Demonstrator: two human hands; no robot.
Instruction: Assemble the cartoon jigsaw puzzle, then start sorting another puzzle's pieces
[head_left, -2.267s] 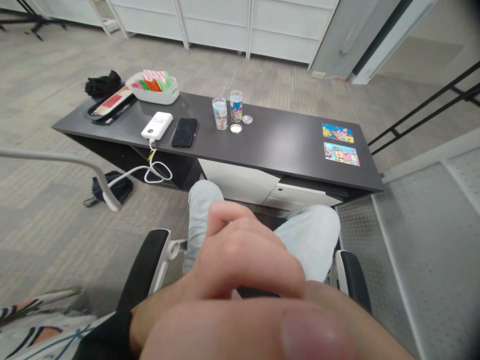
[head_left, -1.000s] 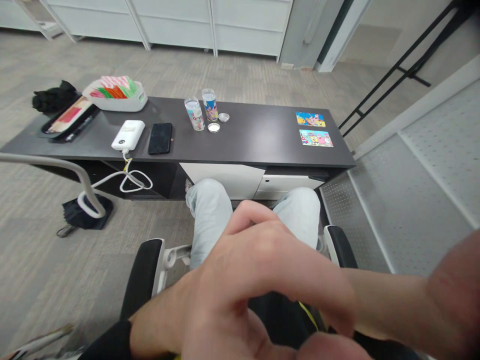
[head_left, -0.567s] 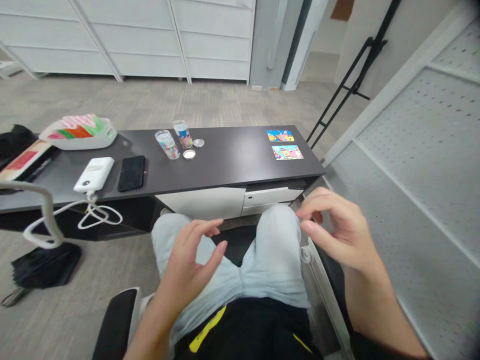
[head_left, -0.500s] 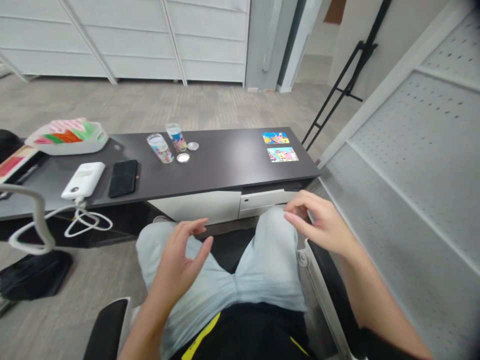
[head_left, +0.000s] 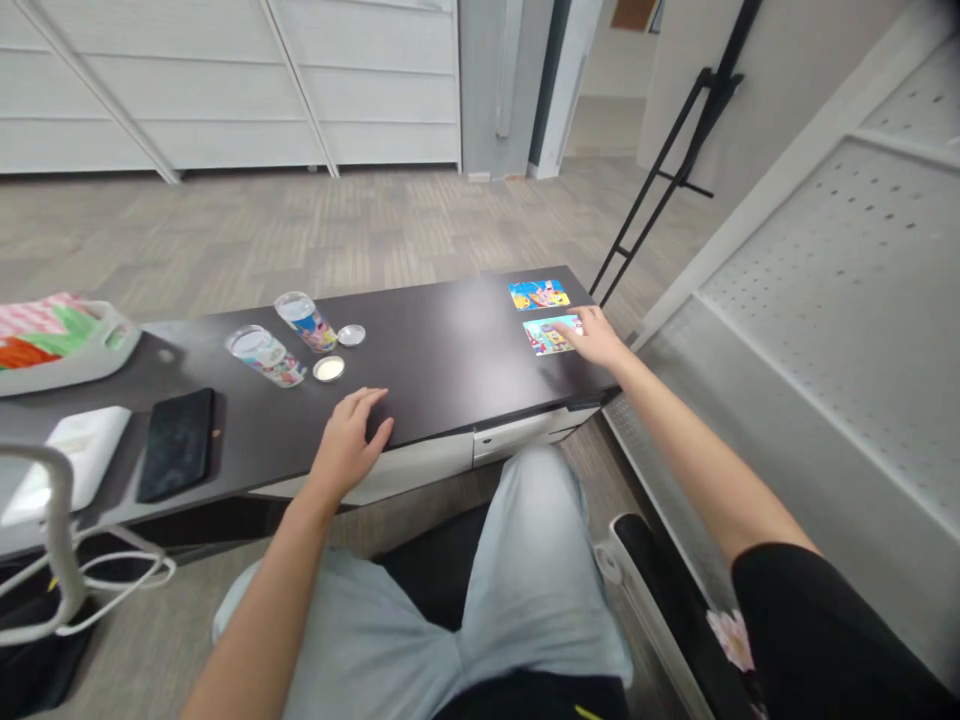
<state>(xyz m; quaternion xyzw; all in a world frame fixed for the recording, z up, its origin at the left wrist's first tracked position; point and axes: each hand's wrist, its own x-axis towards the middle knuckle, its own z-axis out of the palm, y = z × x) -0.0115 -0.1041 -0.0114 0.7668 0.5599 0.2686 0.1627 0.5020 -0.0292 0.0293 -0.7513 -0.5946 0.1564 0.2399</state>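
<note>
Both hands, over the lap half a second ago, now extend to the desk (head_left: 450,345); the right has reached the near picture card.

Right hand (head_left: 596,338): at the right end of the near picture card (head_left: 538,340), thumb over its printed face, fingers by its far edge. Grip: thumb and fingers slightly parted; whether they pinch the card cannot be told.

Left hand (head_left: 349,440): over the desk's front edge, palm down, grip wide, thumb spread from the fingers; contact with the desk unclear.

Cards, two, cartoon-printed: the near one as above, flat towards the desk's right end; the far picture card (head_left: 540,294) flat just behind it.

Tumblers, two, clear with cartoon print: front tumbler (head_left: 268,358) and rear tumbler (head_left: 307,322), side by side, left of centre.

Lids, round, two: near lid (head_left: 328,369) and far lid (head_left: 351,335), flat, just right of the tumblers.

Further left: black phone (head_left: 178,445), white device (head_left: 82,455), white basket (head_left: 120,340) with pink, orange and green contents.
</note>
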